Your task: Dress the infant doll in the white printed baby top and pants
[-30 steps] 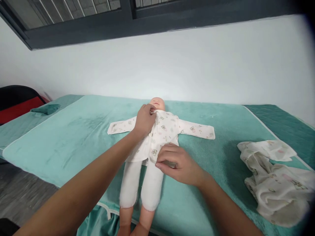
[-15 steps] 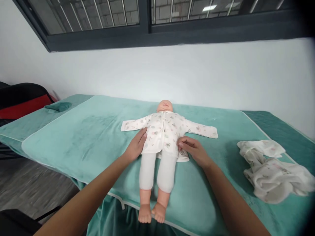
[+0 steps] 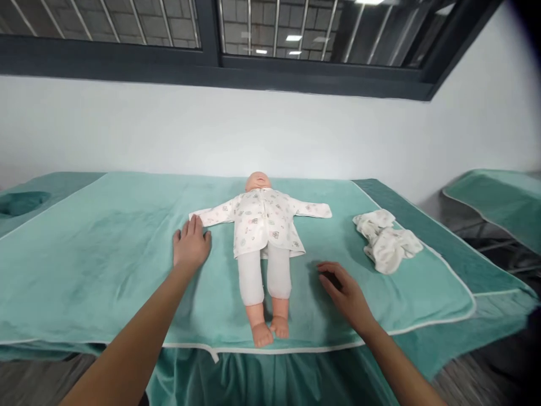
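Observation:
A baby doll (image 3: 262, 237) lies on its back on the teal towel (image 3: 105, 248), arms spread, head toward the wall. It wears a white printed shirt and white leggings; its bare feet reach the towel's near edge. My left hand (image 3: 191, 246) lies flat and open on the towel, just beside the doll's sleeve end. My right hand (image 3: 344, 292) rests on the towel to the right of the doll's legs, fingers loosely stretched, holding nothing.
A crumpled white printed cloth (image 3: 386, 239) lies on the towel to the right of the doll. The bed stands against a white wall under a dark-framed window. A second teal-covered bed (image 3: 499, 203) stands at far right, with floor between them.
Both hands have come off the doll's shirt and moved outward onto the towel. The view has pulled back and swung right, showing the whole doll and the second bed.

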`<state>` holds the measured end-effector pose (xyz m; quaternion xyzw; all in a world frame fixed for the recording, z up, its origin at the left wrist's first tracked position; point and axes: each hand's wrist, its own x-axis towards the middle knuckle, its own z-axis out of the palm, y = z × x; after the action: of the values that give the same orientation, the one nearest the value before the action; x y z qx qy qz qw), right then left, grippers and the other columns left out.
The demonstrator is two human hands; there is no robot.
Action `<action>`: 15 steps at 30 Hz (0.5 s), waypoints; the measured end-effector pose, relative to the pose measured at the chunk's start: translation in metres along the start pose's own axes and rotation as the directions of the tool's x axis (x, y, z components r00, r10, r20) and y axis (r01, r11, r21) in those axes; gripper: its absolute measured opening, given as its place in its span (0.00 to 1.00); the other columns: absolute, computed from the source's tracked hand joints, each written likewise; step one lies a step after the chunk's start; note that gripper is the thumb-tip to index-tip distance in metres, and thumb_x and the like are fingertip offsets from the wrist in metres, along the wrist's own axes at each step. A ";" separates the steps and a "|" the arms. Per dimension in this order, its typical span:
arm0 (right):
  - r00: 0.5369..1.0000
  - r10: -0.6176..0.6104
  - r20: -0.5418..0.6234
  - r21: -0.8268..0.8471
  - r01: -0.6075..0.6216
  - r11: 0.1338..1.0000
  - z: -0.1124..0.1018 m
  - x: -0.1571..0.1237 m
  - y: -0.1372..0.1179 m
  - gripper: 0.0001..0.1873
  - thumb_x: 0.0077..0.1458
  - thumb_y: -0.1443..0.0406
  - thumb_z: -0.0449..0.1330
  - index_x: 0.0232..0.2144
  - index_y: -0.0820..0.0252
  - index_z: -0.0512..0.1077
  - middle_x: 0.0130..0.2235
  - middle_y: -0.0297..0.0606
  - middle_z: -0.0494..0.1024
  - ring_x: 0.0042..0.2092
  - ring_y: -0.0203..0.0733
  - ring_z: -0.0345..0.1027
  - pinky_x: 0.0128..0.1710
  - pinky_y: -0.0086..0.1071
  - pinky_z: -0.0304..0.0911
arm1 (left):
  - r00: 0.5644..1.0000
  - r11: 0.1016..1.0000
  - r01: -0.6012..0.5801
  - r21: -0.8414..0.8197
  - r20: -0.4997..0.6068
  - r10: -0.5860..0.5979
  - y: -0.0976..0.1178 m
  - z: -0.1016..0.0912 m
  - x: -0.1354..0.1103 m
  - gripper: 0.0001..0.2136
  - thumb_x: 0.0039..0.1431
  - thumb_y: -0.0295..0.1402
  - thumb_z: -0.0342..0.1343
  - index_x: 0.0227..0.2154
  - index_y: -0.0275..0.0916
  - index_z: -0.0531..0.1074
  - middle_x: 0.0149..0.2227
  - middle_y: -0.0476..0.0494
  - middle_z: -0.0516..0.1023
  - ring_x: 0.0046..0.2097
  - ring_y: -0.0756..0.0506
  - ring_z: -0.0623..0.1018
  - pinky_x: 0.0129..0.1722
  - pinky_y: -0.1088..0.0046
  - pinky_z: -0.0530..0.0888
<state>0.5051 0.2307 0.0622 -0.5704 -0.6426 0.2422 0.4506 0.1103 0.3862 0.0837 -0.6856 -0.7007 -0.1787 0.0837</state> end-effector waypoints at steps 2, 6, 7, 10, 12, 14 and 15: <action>0.997 -0.048 -0.060 -0.157 0.038 0.987 -0.017 -0.014 0.014 0.14 0.61 0.55 0.57 0.46 0.54 0.71 0.55 0.45 0.72 0.57 0.53 0.66 0.59 0.52 0.60 | 1.000 1.000 -0.003 -0.010 -0.026 0.003 0.001 0.000 -0.001 0.30 0.67 0.39 0.36 0.68 0.31 0.51 0.71 0.34 0.53 0.69 0.35 0.57 0.66 0.48 0.53; 0.971 -0.068 -0.229 -0.330 -0.012 0.944 -0.064 -0.029 0.036 0.19 0.60 0.54 0.58 0.50 0.54 0.68 0.59 0.50 0.68 0.60 0.57 0.63 0.56 0.55 0.64 | 0.997 0.999 -0.009 -0.035 -0.075 0.007 0.001 -0.003 -0.008 0.28 0.66 0.38 0.38 0.66 0.32 0.56 0.70 0.34 0.56 0.69 0.35 0.58 0.66 0.53 0.56; 0.961 -0.080 -0.264 -0.351 -0.019 0.936 -0.076 -0.030 0.038 0.20 0.60 0.54 0.58 0.51 0.54 0.68 0.59 0.51 0.68 0.59 0.57 0.64 0.54 0.54 0.66 | 0.997 0.999 -0.010 -0.046 -0.080 0.007 0.001 -0.004 -0.011 0.27 0.66 0.37 0.38 0.65 0.33 0.58 0.70 0.34 0.56 0.69 0.35 0.58 0.65 0.53 0.56; 0.922 -0.168 -0.349 -0.429 0.002 0.903 -0.110 -0.021 0.038 0.22 0.59 0.54 0.58 0.53 0.56 0.67 0.59 0.51 0.67 0.60 0.56 0.63 0.51 0.51 0.69 | 0.996 0.997 -0.011 -0.079 -0.088 0.004 0.004 -0.008 -0.026 0.26 0.66 0.37 0.39 0.63 0.33 0.61 0.69 0.33 0.57 0.69 0.35 0.58 0.65 0.53 0.58; 0.890 -0.226 -0.396 -0.499 -0.001 0.867 -0.127 -0.007 0.038 0.24 0.58 0.53 0.58 0.53 0.57 0.67 0.58 0.52 0.69 0.60 0.56 0.62 0.52 0.51 0.67 | 0.995 0.995 -0.010 -0.100 -0.095 0.000 0.008 -0.011 -0.038 0.25 0.66 0.36 0.39 0.62 0.33 0.62 0.69 0.33 0.59 0.69 0.35 0.59 0.65 0.54 0.58; 0.894 -0.222 -0.390 -0.567 -0.043 0.823 -0.138 0.011 0.041 0.27 0.56 0.51 0.59 0.54 0.59 0.67 0.56 0.52 0.70 0.60 0.58 0.62 0.57 0.53 0.62 | 0.996 0.989 0.011 -0.148 -0.091 -0.025 0.015 -0.015 -0.051 0.23 0.66 0.36 0.40 0.60 0.33 0.64 0.67 0.32 0.62 0.68 0.36 0.61 0.67 0.54 0.55; 0.917 -0.179 -0.357 -0.592 -0.073 0.802 -0.140 0.020 0.043 0.31 0.54 0.50 0.60 0.55 0.61 0.67 0.56 0.54 0.70 0.60 0.59 0.62 0.58 0.53 0.60 | 0.996 0.981 0.039 -0.190 -0.077 -0.055 0.020 -0.017 -0.057 0.23 0.66 0.36 0.40 0.59 0.33 0.65 0.66 0.32 0.64 0.67 0.36 0.62 0.68 0.53 0.54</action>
<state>0.6484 0.2310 0.0993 -0.7007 -0.5972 -0.1045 0.3762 0.1304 0.3270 0.0814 -0.6658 -0.6927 -0.2741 0.0428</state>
